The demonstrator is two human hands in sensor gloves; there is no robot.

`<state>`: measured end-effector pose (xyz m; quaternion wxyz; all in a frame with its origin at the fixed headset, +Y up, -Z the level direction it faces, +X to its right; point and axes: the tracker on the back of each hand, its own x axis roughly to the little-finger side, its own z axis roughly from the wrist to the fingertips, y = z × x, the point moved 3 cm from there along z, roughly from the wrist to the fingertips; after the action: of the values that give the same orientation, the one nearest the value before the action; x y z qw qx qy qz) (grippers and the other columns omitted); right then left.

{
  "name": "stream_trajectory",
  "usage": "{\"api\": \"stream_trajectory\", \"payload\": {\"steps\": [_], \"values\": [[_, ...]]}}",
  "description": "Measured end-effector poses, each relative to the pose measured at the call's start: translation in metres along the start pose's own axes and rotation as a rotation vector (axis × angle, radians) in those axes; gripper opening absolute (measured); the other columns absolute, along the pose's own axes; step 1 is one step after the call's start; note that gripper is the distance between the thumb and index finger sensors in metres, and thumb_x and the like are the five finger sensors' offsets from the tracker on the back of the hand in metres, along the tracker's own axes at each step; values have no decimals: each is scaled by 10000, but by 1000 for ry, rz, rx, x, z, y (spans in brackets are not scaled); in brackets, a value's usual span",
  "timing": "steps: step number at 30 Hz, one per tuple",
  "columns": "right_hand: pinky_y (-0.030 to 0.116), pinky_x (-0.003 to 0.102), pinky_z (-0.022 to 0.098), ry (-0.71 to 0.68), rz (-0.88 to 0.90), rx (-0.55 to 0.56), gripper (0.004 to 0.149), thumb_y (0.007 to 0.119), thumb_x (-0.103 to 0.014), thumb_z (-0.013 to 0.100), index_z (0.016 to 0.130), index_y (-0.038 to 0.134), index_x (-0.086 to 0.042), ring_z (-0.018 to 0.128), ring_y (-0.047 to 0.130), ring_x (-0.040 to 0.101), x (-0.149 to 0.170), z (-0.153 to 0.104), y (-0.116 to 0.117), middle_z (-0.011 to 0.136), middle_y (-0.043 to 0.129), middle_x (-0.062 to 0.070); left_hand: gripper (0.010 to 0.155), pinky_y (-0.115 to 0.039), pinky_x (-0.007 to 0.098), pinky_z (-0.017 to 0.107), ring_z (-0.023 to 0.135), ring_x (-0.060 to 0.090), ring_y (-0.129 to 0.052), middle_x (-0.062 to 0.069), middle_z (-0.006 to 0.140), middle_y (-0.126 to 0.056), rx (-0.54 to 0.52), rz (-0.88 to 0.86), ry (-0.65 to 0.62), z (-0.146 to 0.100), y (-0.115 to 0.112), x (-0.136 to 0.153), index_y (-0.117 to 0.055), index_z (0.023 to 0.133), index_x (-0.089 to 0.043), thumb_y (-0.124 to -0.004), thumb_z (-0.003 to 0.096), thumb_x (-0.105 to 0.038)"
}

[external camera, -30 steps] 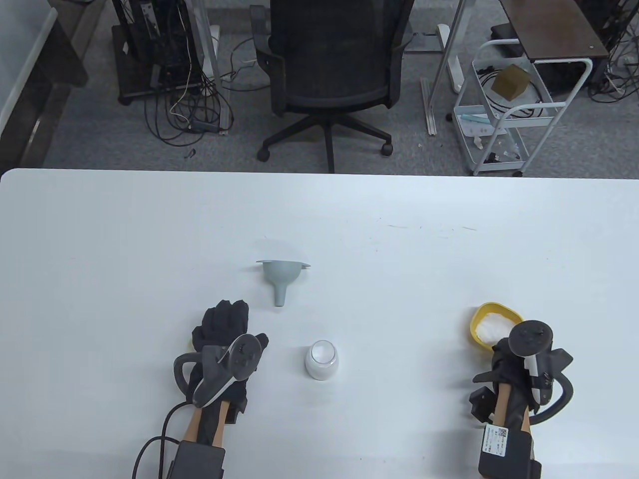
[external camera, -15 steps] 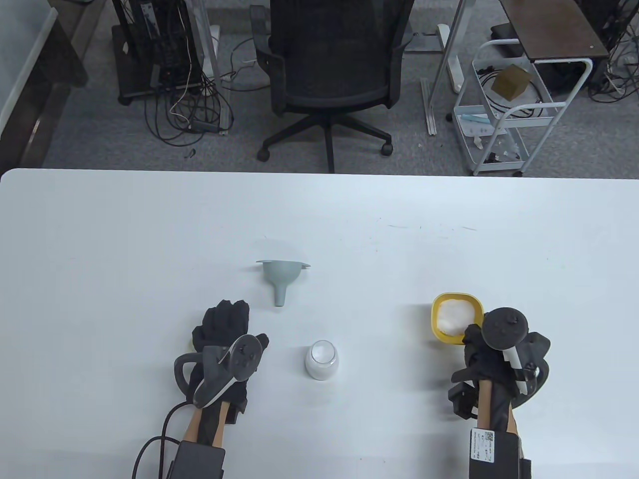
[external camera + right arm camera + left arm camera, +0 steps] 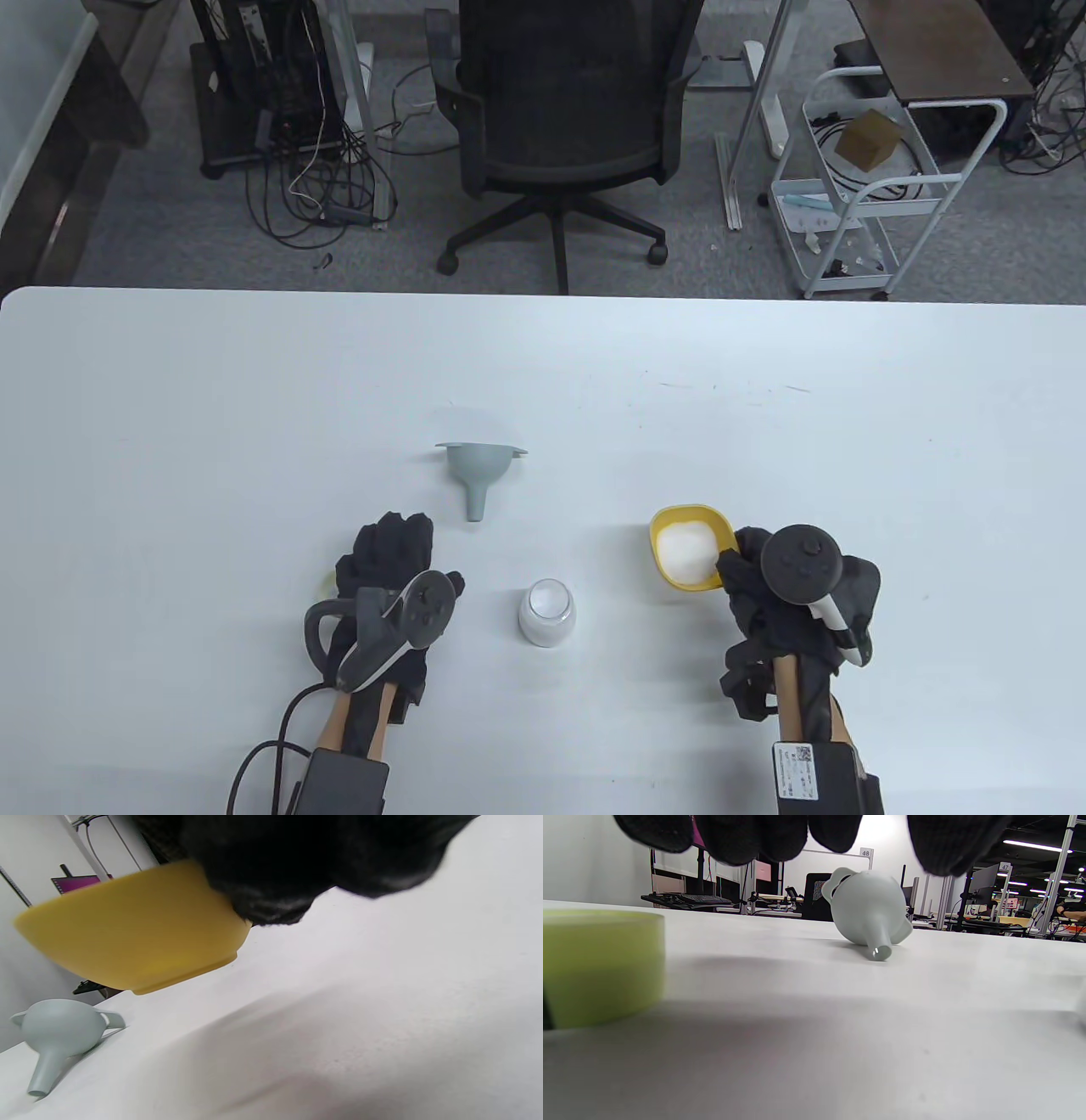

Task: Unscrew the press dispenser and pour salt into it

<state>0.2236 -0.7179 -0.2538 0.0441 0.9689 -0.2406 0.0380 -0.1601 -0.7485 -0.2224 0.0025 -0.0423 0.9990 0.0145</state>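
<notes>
The white dispenser jar (image 3: 547, 613) stands open-topped on the table between my hands. My right hand (image 3: 747, 569) grips the near rim of a yellow bowl (image 3: 689, 548) full of white salt, just right of the jar. In the right wrist view the bowl (image 3: 127, 938) hangs tilted, off the table, under my fingers (image 3: 297, 866). My left hand (image 3: 394, 543) lies spread and holds nothing, left of the jar. A yellow-green cap (image 3: 598, 967) sits beside it. A grey funnel (image 3: 479, 475) lies on its side beyond my left hand, also in the left wrist view (image 3: 867, 912).
The white table (image 3: 254, 407) runs wide on all sides. A black office chair (image 3: 564, 127) and a white wire cart (image 3: 857, 195) stand on the floor past the far edge.
My right hand has carried the salt bowl leftward, from the right side to just beside the jar. My left hand has shifted slightly right. Jar and funnel have not moved.
</notes>
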Motion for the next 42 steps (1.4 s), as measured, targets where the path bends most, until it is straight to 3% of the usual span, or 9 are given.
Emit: {"api": "stream_trajectory", "payload": {"steps": [11, 17, 21, 24, 31, 35, 42], "values": [[889, 308, 259, -148, -52, -23, 484, 748, -238, 643, 955, 730, 132, 287, 932, 83, -42, -11, 20, 598, 929, 170, 940, -636, 720, 676, 1033, 594, -666, 339, 1210, -550, 72, -71, -18, 3, -5, -4, -441, 1220, -41, -748, 525, -596], [890, 314, 264, -175, -82, -28, 483, 749, -235, 641, 957, 729, 130, 293, 935, 88, -49, -13, 23, 602, 930, 172, 1064, -641, 715, 677, 1013, 617, -687, 382, 1195, -549, 157, -145, 10, 16, -1, -4, -358, 1224, 68, -735, 522, -638], [889, 318, 269, -186, -82, -21, 482, 749, -235, 641, 958, 728, 128, 296, 936, 93, -52, -14, 22, 605, 928, 174, 1238, -646, 717, 675, 998, 650, -680, 465, 1179, -516, 249, -260, 104, 45, 14, 1, -276, 1214, 169, -689, 491, -747], [889, 320, 272, -192, -79, -16, 481, 750, -235, 641, 958, 729, 127, 298, 938, 95, -53, -14, 21, 605, 929, 175, 1346, -677, 711, 657, 962, 656, -714, 509, 1148, -525, 289, -383, 199, 82, 23, 7, -226, 1185, 250, -630, 471, -816], [890, 324, 276, -185, -90, 34, 479, 750, -236, 640, 960, 728, 121, 301, 940, 98, -47, -12, 14, 608, 928, 174, 1446, -740, 678, 627, 900, 640, -784, 543, 1106, -562, 472, -438, 409, 148, 13, 13, -236, 1155, 316, -616, 412, -865], [891, 324, 277, -180, -93, 52, 478, 751, -238, 639, 958, 730, 119, 302, 941, 99, -45, -12, 12, 607, 928, 173, 1454, -746, 689, 615, 902, 640, -788, 555, 1106, -560, 616, -398, 441, 169, 3, 8, -243, 1156, 322, -657, 405, -853], [892, 326, 281, -174, -96, 70, 480, 752, -241, 638, 957, 731, 117, 303, 943, 100, -42, -11, 11, 607, 930, 170, 1431, -771, 680, 593, 868, 611, -840, 546, 1090, -605, 719, -309, 438, 182, -16, -12, -275, 1164, 316, -729, 412, -813]]}}
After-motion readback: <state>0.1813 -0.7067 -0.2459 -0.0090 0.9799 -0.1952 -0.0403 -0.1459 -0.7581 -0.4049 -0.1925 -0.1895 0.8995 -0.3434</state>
